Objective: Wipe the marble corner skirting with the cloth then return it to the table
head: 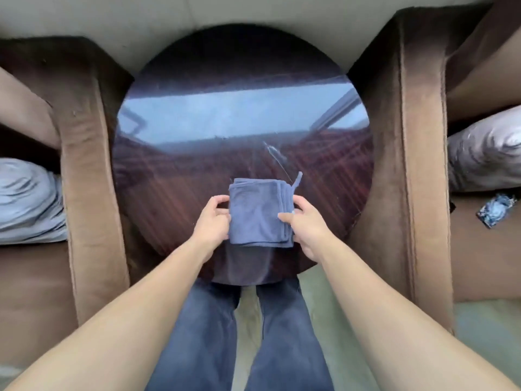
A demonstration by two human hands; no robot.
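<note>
Both our hands grip a folded blue cloth (pixel 258 211) in the head view: our left hand (pixel 212 218) pinches its left edge with curled fingers, and our right hand (pixel 306 225) clamps its right edge, thumb laid over the top face and fingers tucked beneath. We hold the cloth above the near part of a round, glossy dark wooden table (pixel 225 131), whose surface mirrors it just below; whether its underside touches the wood we cannot tell. A small loop tag (pixel 297 179) sticks up from its far right corner. Brown velvet armchairs stand at the left (pixel 84 165) and right (pixel 417 136) of the table, each with a grey cushion (pixel 25 201). Our blue jeans (pixel 239 334) show below, over pale green flooring
</note>
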